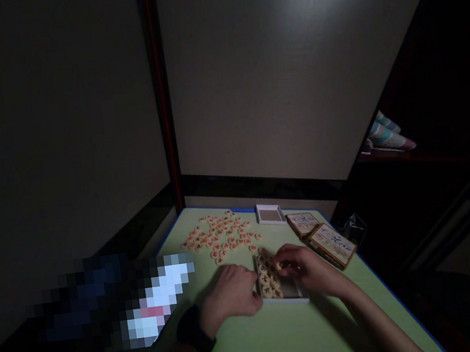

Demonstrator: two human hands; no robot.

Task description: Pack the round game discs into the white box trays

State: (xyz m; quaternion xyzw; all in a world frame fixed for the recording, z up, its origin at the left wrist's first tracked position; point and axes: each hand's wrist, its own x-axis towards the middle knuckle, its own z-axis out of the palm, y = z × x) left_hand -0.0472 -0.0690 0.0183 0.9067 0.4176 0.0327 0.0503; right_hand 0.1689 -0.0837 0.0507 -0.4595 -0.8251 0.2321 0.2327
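Note:
Round wooden game pieces [265,279] with dark characters stand in rows along the left side of a shallow white box [292,300]. My left hand [235,291], with a dark band at its wrist, is closed against the box's left edge; what its fingers hold, if anything, is hidden. Over the right part of the box, my right hand [301,265] pinches a small round piece [278,266] between thumb and fingers. Many loose pieces [221,235], mostly with red characters, lie scattered on the green tabletop [238,334] beyond my left hand.
An open white tray [271,215] lies at the table's far edge. Two printed box lids [333,244] overlap at the right, beyond my right hand. A bright pixelated object [160,298] is at the left. Walls rise behind the table.

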